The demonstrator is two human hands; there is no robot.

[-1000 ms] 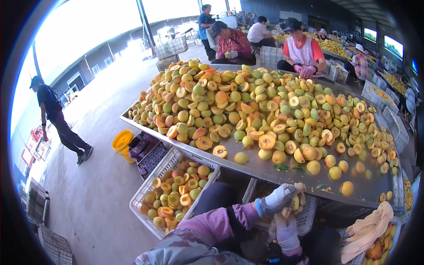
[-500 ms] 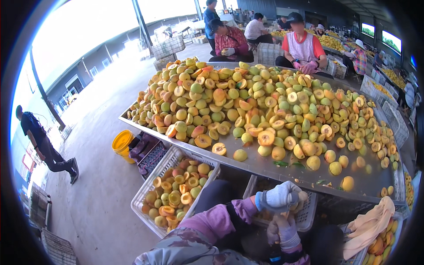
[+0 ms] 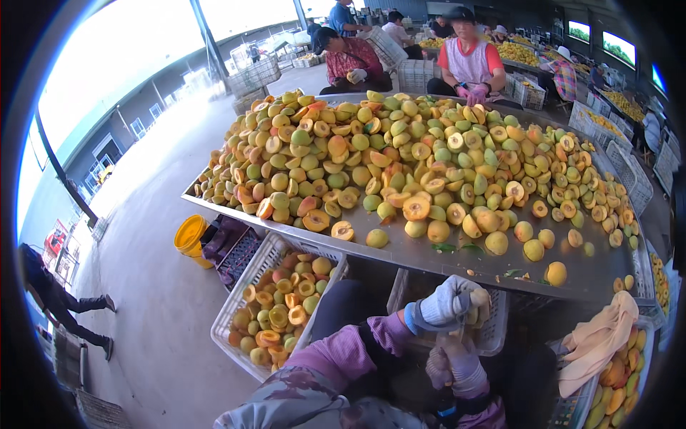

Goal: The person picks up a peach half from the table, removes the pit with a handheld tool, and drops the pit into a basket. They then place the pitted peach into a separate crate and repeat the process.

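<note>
My left hand (image 3: 446, 304), in a white-and-blue knit glove, is closed above a white crate (image 3: 493, 336) below the table's near edge. Its fingers curl around something I cannot make out. Just below it, my right hand (image 3: 454, 368), also gloved, is closed, with its fingers close to the left hand; what it grips is hidden. In front of both hands is a metal table (image 3: 421, 268) heaped with yellow-green stone fruit (image 3: 371, 164), many cut in half. Another white crate (image 3: 221, 325) by my left arm holds more halves.
A yellow bucket (image 3: 190, 236) and a dark bag (image 3: 223, 239) stand left of the table. At the lower right, a beige cloth (image 3: 600, 343) hangs over a fruit-filled crate (image 3: 622, 382). Two people (image 3: 468, 61) (image 3: 354, 64) sit beyond the table; another person (image 3: 61, 297) walks at far left.
The view has shifted slightly, and the table and crates sit a little differently in it. The walking person has moved toward the lower left. Both my hands stay close together, closed.
</note>
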